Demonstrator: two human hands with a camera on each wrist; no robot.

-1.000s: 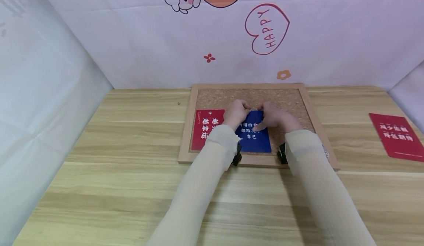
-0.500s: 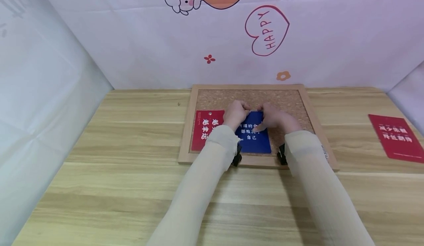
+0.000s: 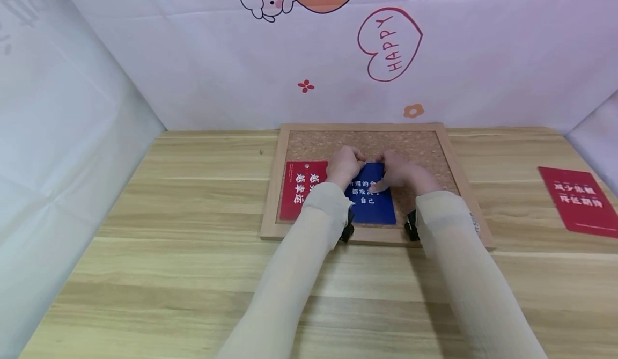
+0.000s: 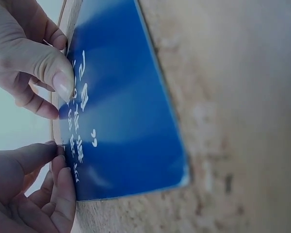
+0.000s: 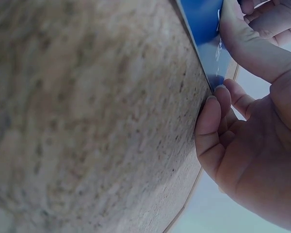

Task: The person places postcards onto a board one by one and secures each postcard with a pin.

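A blue card point(image 3: 374, 211) with white writing lies flat on a wood-framed cork board point(image 3: 405, 141). At its far edge my left hand point(image 3: 344, 164) pinches a tiny thing, mostly hidden; a thin needle in the left wrist view suggests a push pin point(image 4: 62, 144). Across the blue card my right hand point(image 3: 402, 172) lies with its thumb on the printed face. In the right wrist view that hand's fingertips point(image 5: 211, 114) touch the cork beside the card's far corner. Left of the blue card, partly behind my left arm, a red card point(image 3: 292, 190) sits on the board.
A pin head point(image 3: 306, 166) shows at the red card's far edge. Another red card point(image 3: 579, 200) lies on the wooden table point(image 3: 193, 273) at the right. White printed sheeting point(image 3: 217, 80) rises behind the board and along both sides.
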